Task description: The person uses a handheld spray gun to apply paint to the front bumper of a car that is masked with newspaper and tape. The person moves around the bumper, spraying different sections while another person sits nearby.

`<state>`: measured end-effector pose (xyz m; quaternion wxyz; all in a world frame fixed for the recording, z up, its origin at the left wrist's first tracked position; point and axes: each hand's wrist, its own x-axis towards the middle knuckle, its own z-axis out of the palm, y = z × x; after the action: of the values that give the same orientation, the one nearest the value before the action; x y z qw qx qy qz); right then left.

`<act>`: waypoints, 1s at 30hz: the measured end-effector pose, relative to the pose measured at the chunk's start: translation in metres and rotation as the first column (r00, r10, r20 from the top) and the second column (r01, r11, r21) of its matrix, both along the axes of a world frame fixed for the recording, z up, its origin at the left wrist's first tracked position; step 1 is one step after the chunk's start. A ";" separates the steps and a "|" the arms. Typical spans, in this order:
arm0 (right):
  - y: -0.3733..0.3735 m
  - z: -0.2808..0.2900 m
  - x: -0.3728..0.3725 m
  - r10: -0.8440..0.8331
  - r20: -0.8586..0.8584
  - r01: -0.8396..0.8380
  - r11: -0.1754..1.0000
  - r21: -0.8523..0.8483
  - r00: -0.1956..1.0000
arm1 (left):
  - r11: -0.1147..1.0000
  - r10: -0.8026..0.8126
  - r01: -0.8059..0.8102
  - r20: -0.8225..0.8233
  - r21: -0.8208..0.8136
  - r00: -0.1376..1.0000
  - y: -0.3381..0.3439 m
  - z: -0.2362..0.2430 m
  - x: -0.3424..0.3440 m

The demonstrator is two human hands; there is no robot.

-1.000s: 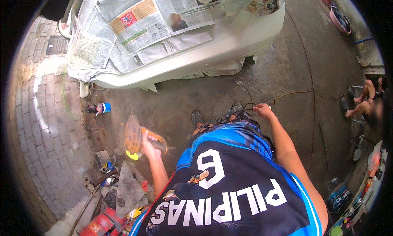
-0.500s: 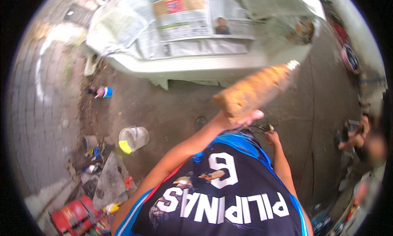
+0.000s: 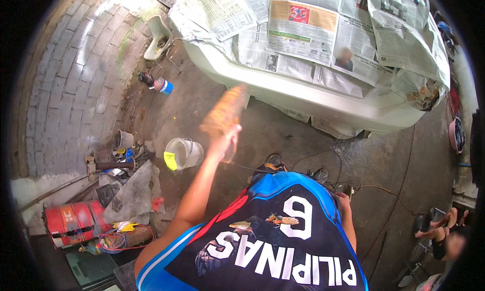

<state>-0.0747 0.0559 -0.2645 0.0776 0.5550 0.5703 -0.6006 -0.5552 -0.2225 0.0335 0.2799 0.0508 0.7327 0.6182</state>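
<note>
Tool in left hand, swung back to the left

Item: tool [image 3: 225, 109], rusty orange-brown, carried by the left hand [image 3: 230, 134], its fingers wrapped about the grip. Position: in the air between bucket [image 3: 192, 154] and bumper [image 3: 303, 91], tip toward the bumper.

Change: half a second ago the tool crosses in front of the body to the right; now it is back on the left, and the bucket shows whole beside it. Meaning, as I judge it: the tool is being moved about, not applied to anything.

Item: right hand [image 3: 343, 201], low by the hip, at a small item [image 3: 348, 191]. Whether the hand grips it, I cannot tell.

Also present: newspaper [image 3: 303, 33] over the bodywork; cable [image 3: 385, 190] along the floor.

Hard to make out: the tool's tip, motion-blurred and overlapping the bumper's lower edge from here; its exact kind; the small item's nature. Cut off: the bodywork's far end, at the upper edge.
</note>
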 end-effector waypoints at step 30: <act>-0.092 0.038 -0.110 0.261 0.046 -0.264 0.961 0.084 0.964 | 0.943 0.323 -0.279 -0.288 0.184 0.901 -0.110 0.027 -0.107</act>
<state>-0.1843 -0.0365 -0.2264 0.1414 0.4876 0.6636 -0.5494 -0.6625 -0.3327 0.0605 0.0563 0.0537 0.7223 0.6872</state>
